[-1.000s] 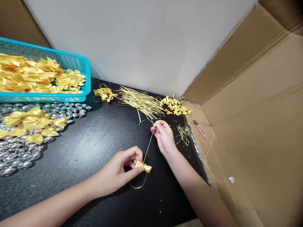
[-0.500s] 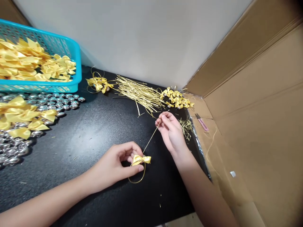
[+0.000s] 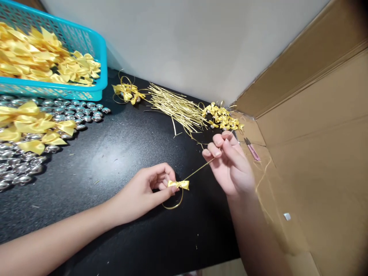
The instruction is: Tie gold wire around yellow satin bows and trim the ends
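Note:
Between thumb and fingers my left hand (image 3: 153,186) pinches a small yellow ribbon bow (image 3: 182,185) low over the black tabletop. A loop of gold cord (image 3: 174,207) hangs below the bow. From the bow a straight gold cord (image 3: 198,168) runs up to my right hand (image 3: 230,163), whose fingers are closed on it. The cord looks taut. Whether a bead sits behind the bow, I cannot tell.
A turquoise basket (image 3: 104,65) holds yellow bows, with silver beads (image 3: 92,111) spread in front. A bundle of gold cords (image 3: 176,107) lies between small piles of finished-looking bows (image 3: 222,117). Pink-handled snips (image 3: 252,149) rest on cardboard at the right.
My right hand has moved right and turned, drawing the cord out at a lower slant. The left hand keeps hold of the bow, which is now tilted differently. The view has shifted slightly.

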Demonstrator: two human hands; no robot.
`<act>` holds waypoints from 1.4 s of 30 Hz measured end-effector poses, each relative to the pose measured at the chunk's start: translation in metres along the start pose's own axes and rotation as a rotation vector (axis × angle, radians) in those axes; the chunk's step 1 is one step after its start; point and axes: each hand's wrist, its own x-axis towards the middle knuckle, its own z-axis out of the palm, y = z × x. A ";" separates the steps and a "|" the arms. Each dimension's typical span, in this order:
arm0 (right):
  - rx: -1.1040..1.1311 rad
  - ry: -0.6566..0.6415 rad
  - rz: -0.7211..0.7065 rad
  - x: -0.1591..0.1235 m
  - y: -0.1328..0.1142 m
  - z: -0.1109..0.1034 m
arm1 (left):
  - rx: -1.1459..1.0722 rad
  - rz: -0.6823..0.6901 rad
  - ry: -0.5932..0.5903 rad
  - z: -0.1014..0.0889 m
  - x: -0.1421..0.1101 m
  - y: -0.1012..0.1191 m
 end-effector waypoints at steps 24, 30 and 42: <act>-0.071 -0.225 -0.095 -0.011 -0.003 0.013 | 0.174 0.041 0.003 0.003 0.000 0.004; -0.155 -0.183 -0.189 -0.013 -0.006 0.012 | 0.181 0.043 0.037 0.004 0.000 0.001; -0.195 -0.142 -0.177 -0.019 -0.008 0.004 | 0.170 0.054 0.069 0.003 0.002 -0.003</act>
